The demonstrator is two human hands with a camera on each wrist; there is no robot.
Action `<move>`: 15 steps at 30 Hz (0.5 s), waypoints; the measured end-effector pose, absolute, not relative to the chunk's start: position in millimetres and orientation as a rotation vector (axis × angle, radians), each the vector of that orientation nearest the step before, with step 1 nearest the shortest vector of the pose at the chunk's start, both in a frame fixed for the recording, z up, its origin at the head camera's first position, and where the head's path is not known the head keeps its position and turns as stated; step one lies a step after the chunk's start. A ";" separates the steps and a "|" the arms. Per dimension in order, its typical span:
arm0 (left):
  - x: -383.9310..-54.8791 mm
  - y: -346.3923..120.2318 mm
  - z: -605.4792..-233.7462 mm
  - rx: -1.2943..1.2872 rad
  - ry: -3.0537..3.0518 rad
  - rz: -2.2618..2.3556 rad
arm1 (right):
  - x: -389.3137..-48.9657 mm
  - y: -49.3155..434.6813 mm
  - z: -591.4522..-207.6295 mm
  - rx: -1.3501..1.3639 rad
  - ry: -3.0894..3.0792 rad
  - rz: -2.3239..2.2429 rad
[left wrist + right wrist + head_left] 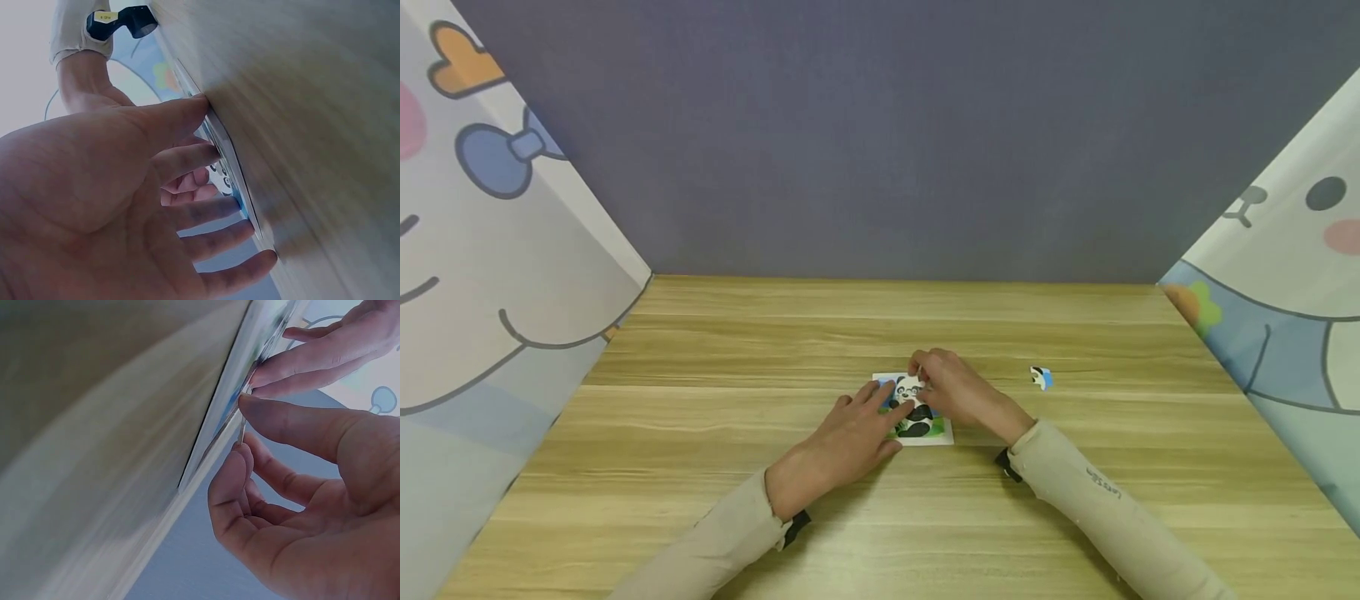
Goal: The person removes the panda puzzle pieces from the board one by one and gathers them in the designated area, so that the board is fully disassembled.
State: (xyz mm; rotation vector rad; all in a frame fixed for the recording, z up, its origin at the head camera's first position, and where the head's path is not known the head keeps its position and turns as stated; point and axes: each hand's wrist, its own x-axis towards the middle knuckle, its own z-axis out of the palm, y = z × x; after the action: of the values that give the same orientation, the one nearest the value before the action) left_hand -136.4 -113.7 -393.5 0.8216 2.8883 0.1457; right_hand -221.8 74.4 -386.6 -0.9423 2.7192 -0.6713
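Observation:
A panda jigsaw puzzle (914,428) in a white-edged tray lies flat on the wooden table in the head view. My left hand (850,437) rests on its left side, fingers spread and fairly straight. In the left wrist view, the fingertips touch the tray's edge and surface. At the upper right of the puzzle is my right hand (961,390). Its thumb and finger pinch a thin puzzle piece (242,430), seen edge-on and tilted up from the tray in the right wrist view. The picture on that piece is hidden.
One loose puzzle piece (1041,377), black, white and blue, lies on the table (737,350) to the right of my right hand. A dark grey panel (880,150) stands along the back, with cartoon-printed panels on both sides.

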 end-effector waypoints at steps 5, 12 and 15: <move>-136.0 -112.7 -391.9 0.809 2.888 0.174 | -220.8 75.4 -386.1 -0.925 2.723 -0.712; -135.8 -113.2 -391.4 0.817 2.912 0.148 | -218.8 75.8 -384.9 -0.966 2.723 -0.793; -135.3 -113.5 -391.7 0.820 2.913 0.148 | -217.6 76.8 -384.8 -0.971 2.711 -0.824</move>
State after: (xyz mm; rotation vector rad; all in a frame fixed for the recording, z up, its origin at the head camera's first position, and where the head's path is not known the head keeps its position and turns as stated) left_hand -135.3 -113.5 -391.7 0.8200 2.9133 0.1484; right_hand -217.6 76.8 -384.8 -0.9705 2.7109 -0.8238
